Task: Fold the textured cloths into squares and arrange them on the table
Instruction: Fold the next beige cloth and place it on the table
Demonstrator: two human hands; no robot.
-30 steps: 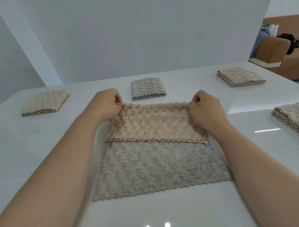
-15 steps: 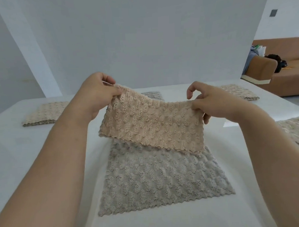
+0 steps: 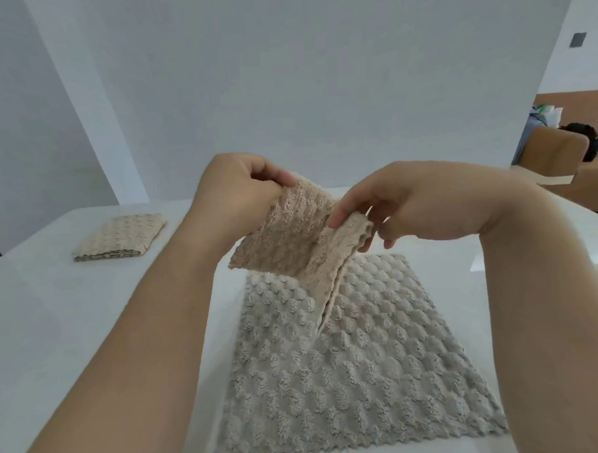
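White wall (image 3: 319,88) behind a glossy white table (image 3: 89,321); a brown sofa (image 3: 561,153) stands at far right. Three cloths in full view, two hands. One grey cloth (image 3: 348,378) lies flat and unfolded on the table, near the viewer. One beige cloth (image 3: 291,240) hangs above its far edge, doubled over, its lower corner touching the grey one. The left hand (image 3: 238,191) pinches the beige cloth's upper end between thumb and fingers; the right hand (image 3: 420,204) pinches the opposite end. One folded beige cloth (image 3: 120,237) rests at far left.
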